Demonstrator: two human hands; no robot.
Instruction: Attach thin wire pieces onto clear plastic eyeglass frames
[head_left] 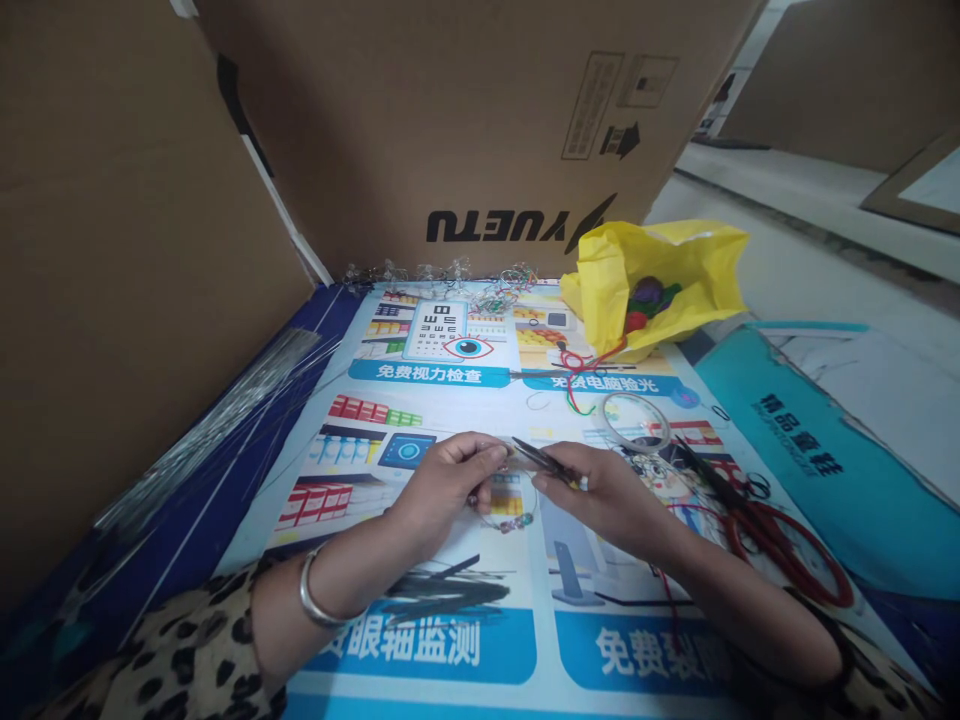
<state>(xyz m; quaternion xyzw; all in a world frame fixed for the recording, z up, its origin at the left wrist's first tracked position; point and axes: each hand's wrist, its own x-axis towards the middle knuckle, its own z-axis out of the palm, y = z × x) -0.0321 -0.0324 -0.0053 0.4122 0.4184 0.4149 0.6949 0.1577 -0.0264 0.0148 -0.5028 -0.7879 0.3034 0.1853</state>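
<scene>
My left hand point(466, 465) is closed in a pinch on a thin wire loop strung with small beads, a beaded bracelet point(516, 523), which hangs below the fingers. In my right hand point(589, 485) is a dark, slim-jawed pair of pliers point(541, 457), its tips pointing left at the left fingertips. The handles are mostly hidden in the palm. What lies between the jaws is too small to make out. Both hands are above the middle of the printed poster point(480, 405) that covers the table.
A yellow bag point(675, 325) with coloured cords stands at back right, near a tape roll point(636, 422). Red-handled scissors point(780, 555) lie right, dark strips point(450, 595) in front, straight wires point(217, 420) left. Wire pieces point(427, 273) line the cardboard point(360, 130) at the back.
</scene>
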